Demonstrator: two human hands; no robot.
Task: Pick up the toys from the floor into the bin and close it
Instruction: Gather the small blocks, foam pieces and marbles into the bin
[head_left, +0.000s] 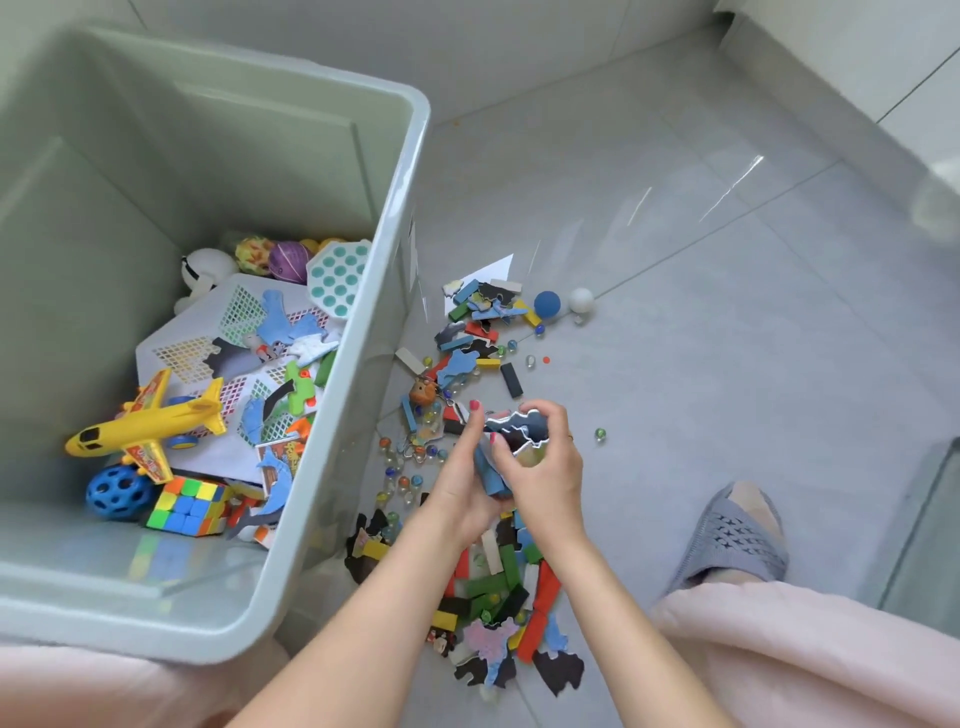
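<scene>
Hands at lower centre: the left hand (470, 475) and right hand (540, 467) together clutch a bundle of flat puzzle pieces (517, 434). Risk, as a judgement: the loose stack could slip and scatter on the way to the open bin (332, 452) at left. Marbles (402, 483) nearby could roll off across the glossy grey tiled floor (701, 291). No lid is visible.

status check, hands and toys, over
Left hand and right hand both gripping a bunch of puzzle pieces. Bin open, part filled. Blocks and marbles still on floor.
</scene>
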